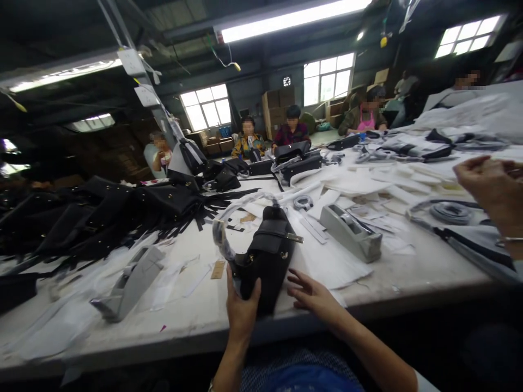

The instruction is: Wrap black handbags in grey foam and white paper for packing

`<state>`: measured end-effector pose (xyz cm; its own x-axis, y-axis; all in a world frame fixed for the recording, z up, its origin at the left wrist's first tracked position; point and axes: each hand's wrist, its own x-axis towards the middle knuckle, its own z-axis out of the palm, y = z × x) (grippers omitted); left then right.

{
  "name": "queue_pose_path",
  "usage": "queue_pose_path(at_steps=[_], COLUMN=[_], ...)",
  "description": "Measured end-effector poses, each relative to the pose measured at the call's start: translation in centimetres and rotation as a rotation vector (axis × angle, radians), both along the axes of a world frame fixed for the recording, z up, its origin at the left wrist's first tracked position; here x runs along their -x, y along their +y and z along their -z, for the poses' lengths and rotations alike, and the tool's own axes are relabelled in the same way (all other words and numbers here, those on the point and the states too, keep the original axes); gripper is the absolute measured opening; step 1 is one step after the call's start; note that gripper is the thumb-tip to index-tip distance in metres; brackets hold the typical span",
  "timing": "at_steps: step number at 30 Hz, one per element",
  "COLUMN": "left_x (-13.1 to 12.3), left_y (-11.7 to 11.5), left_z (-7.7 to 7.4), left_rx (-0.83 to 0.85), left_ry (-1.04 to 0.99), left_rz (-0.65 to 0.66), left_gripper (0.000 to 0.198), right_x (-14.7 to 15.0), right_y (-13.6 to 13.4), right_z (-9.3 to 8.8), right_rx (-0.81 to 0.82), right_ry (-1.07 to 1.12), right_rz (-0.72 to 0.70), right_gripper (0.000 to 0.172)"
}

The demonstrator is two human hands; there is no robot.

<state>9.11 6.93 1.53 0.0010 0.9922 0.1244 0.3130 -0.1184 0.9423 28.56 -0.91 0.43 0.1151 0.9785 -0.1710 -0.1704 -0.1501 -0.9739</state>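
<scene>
A black handbag [265, 256] with gold-coloured fittings stands tilted at the near edge of the white table. Its handle [222, 239] is wrapped in clear plastic and arches to the left. My left hand [242, 305] grips the bag's lower left side, thumb on the near face and fingers along the side. Beside the bag's lower right side, my right hand [310, 296] has its fingers spread and holds nothing. A strap with a metal tip [295, 238] sticks out across the front of the bag.
Grey tape dispensers stand to the right [351, 231] and left [131, 283]. Black bags [163, 198] are heaped on the left. White sheets [335, 267] lie under and beside the bag. A co-worker's hand [490, 179] reaches in at right; several people sit across the table [433, 277].
</scene>
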Motion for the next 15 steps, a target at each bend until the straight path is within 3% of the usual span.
queue_pose_path(at_steps=[3, 9, 13, 15], left_x=[1.6, 6.2, 9.1, 10.0], left_y=[1.6, 4.2, 5.1, 5.4], left_z=[-1.0, -4.5, -4.8, -4.3], left_rx=[0.094, 0.226, 0.430, 0.399], left_ry=[-0.138, -0.272, -0.272, -0.193], left_rz=[0.017, 0.106, 0.225, 0.252], left_gripper=[0.068, 0.048, 0.038, 0.041], right_x=[-0.8, -3.3, -3.8, -3.4], right_y=[0.4, 0.1, -2.0, -2.9], right_z=[-0.2, -2.1, -3.4, -3.5], right_rx=[-0.091, -0.334, -0.388, -0.370], right_ry=[-0.187, -0.651, -0.892, -0.914], right_rz=[0.159, 0.410, 0.376, 0.270], right_gripper=[0.068, 0.052, 0.059, 0.057])
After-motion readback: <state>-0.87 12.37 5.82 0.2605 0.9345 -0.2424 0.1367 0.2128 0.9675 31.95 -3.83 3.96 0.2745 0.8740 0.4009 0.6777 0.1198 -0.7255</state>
